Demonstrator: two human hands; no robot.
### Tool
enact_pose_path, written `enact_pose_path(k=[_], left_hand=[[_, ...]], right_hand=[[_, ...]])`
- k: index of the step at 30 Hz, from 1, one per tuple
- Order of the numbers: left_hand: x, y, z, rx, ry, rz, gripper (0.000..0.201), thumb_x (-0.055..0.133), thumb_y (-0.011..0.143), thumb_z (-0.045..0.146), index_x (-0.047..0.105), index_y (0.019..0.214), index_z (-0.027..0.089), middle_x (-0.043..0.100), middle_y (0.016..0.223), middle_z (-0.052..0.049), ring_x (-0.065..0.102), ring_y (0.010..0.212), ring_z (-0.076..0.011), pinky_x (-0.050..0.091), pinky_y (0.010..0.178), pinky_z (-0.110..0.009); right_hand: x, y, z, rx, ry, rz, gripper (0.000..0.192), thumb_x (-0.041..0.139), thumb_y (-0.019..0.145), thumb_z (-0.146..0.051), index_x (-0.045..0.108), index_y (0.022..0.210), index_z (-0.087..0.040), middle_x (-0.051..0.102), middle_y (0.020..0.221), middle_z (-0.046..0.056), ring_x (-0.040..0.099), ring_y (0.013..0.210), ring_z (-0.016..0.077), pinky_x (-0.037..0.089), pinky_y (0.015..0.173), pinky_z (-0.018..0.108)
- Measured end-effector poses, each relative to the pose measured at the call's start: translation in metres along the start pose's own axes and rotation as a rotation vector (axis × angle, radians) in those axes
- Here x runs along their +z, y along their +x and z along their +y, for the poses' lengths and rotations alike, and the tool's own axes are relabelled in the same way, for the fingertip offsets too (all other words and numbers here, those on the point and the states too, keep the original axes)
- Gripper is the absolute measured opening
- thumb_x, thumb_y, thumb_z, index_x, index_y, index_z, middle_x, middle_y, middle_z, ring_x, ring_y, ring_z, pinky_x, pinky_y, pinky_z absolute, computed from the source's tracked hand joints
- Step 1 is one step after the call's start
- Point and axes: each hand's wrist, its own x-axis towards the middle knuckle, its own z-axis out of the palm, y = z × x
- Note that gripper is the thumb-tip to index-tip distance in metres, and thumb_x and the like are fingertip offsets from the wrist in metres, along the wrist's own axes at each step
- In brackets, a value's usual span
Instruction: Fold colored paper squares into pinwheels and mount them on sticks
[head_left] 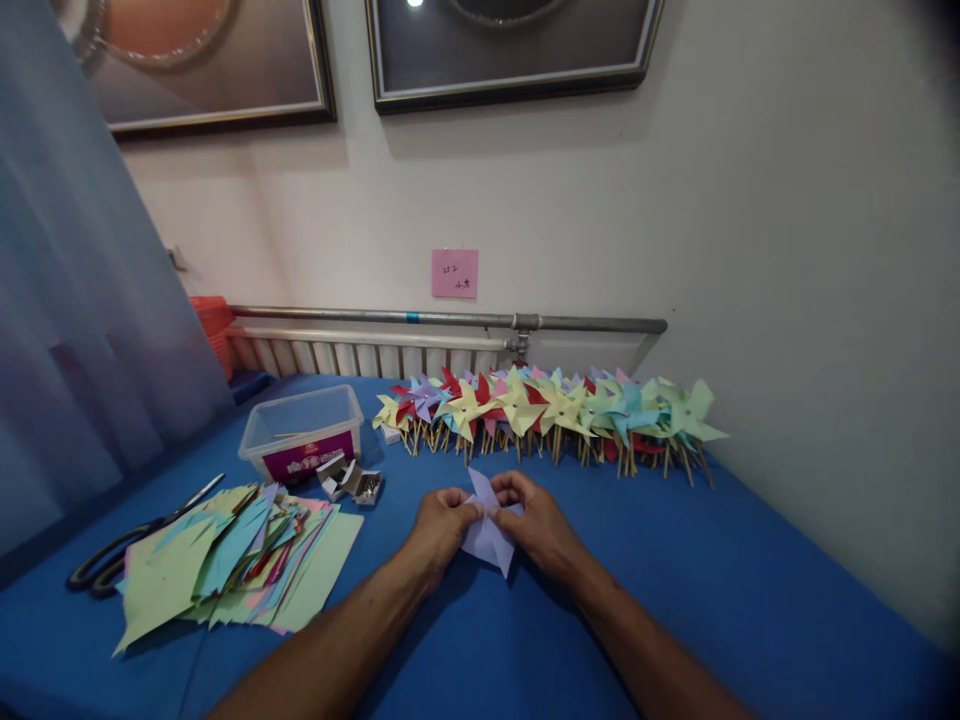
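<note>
A lavender paper pinwheel [489, 545] is between my two hands, a little above the blue cloth. My left hand [444, 520] pinches its left side, with the thumb near the middle of the paper. On the other side, my right hand [538, 520] grips the paper between thumb and curled fingers. One pointed blade stands up between the hands, and another points down toward me. My fingertips hide part of the centre, so I cannot tell whether a pin is there.
Behind my hands lies a long row of finished pinwheels [517, 405] on sticks. To the left are cut paper sheets [172, 565], scissors [112, 560], small boxes of pins [366, 488] and a clear plastic tub [300, 415]. A wall with a radiator [360, 355] borders the blue table [675, 590].
</note>
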Motion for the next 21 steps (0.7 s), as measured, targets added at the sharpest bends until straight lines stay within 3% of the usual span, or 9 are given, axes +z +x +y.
enact_pose_path(k=[8, 17, 21], left_hand=[[0.0018, -0.0029, 0.0036, 0.004, -0.036, -0.018, 0.027, 0.081, 0.057, 0.031, 0.059, 0.06, 0.014, 0.056, 0.05, 0.002, 0.044, 0.044, -0.0081, 0.031, 0.048, -0.023], [0.0002, 0.0016, -0.0007, -0.005, 0.021, 0.004, 0.021, 0.08, 0.056, 0.021, 0.061, 0.062, 0.014, 0.059, 0.051, 0.0, 0.047, 0.044, -0.0096, 0.033, 0.049, -0.023], [-0.0009, 0.0015, -0.0014, 0.014, 0.029, -0.017, 0.026, 0.083, 0.055, 0.028, 0.062, 0.063, 0.014, 0.06, 0.053, 0.0, 0.047, 0.045, -0.0098, 0.033, 0.049, -0.023]], right_hand=[[0.0003, -0.0004, -0.0015, 0.009, -0.021, 0.013, 0.023, 0.061, 0.07, -0.021, 0.062, 0.093, -0.021, 0.065, 0.081, 0.001, 0.059, 0.068, 0.015, 0.046, 0.059, 0.025], [0.0007, -0.0014, -0.003, 0.0, -0.024, 0.009, 0.023, 0.06, 0.071, -0.02, 0.063, 0.093, -0.02, 0.067, 0.082, 0.001, 0.06, 0.068, 0.0154, 0.047, 0.06, 0.027], [0.001, -0.0001, -0.0013, -0.023, -0.031, 0.079, 0.02, 0.065, 0.072, -0.023, 0.065, 0.092, -0.021, 0.068, 0.083, 0.002, 0.063, 0.074, 0.0175, 0.05, 0.064, 0.029]])
